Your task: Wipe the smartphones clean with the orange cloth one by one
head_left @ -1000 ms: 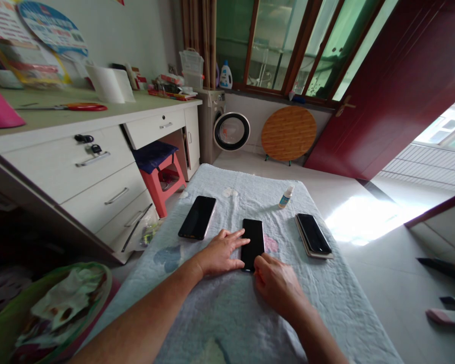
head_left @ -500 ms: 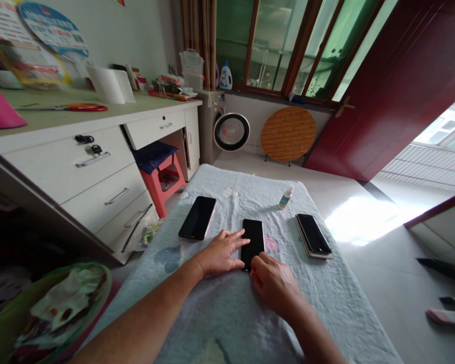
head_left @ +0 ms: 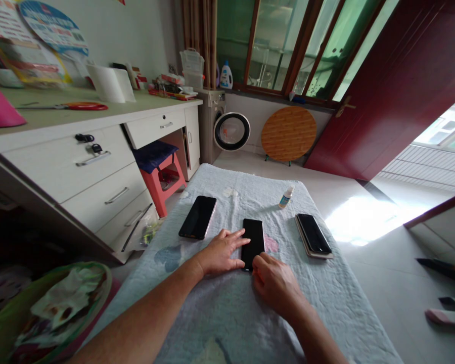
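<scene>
A black smartphone (head_left: 253, 240) lies face up on the cloth-covered table, its screen dark. My left hand (head_left: 225, 251) rests against its left side with the fingers spread, the tips on the edge and screen. At the phone's lower right corner is my right hand (head_left: 271, 275), its fingers curled in; whatever they pinch, if anything, is hidden. A larger black phone (head_left: 198, 217) lies to the left. Over on the right, another phone (head_left: 314, 233) sits on top of a pale flat thing. A small spray bottle (head_left: 286, 197) stands beyond the middle phone.
A pale blue quilted cloth (head_left: 246, 323) covers the table. To the left are a white desk with drawers (head_left: 94, 197), a red stool (head_left: 163, 182) and a green bin (head_left: 106, 288) with waste in it. A washing machine (head_left: 211, 121) with its door open stands at the back.
My right hand has shifted very slightly to the right at the phone's lower corner. My left hand and the phones stay where they were.
</scene>
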A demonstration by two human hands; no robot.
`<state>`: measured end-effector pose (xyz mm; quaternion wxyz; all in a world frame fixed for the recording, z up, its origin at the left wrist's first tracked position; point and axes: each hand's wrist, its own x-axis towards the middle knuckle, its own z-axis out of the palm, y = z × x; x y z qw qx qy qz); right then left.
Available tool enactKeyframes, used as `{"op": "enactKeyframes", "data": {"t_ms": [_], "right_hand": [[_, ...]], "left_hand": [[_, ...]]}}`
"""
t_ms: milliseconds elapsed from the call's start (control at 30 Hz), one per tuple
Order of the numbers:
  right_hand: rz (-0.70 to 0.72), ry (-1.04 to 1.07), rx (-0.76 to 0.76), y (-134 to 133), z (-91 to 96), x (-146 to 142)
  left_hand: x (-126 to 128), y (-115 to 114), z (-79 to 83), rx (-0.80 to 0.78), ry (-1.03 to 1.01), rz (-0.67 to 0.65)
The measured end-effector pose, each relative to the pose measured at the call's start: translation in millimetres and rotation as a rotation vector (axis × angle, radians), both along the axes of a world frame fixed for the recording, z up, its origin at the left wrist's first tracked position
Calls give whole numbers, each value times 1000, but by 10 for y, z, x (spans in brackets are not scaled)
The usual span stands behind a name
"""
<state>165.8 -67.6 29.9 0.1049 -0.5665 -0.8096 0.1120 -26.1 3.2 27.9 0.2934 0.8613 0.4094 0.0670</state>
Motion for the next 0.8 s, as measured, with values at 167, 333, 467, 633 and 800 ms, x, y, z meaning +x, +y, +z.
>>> {"op": "enactKeyframes", "data": {"t_ms": [167,333,467,633,800], "right_hand": [[86,3,108,34,-67,-158],[100,10,108,32,-50,-197],[64,-1,39,25,-26,-128],[5,-9,-35,3,20,1],[-59,-26,-104,-27,95,111]], "left_hand": [[0,18,-42,23,-8,-10],[-4,28,-74,40,-13,-14],[-5,20,-51,26,-8,-11],[-7,7,2,0,14,-6],[-13,6,9,-1,7,-9]]}}
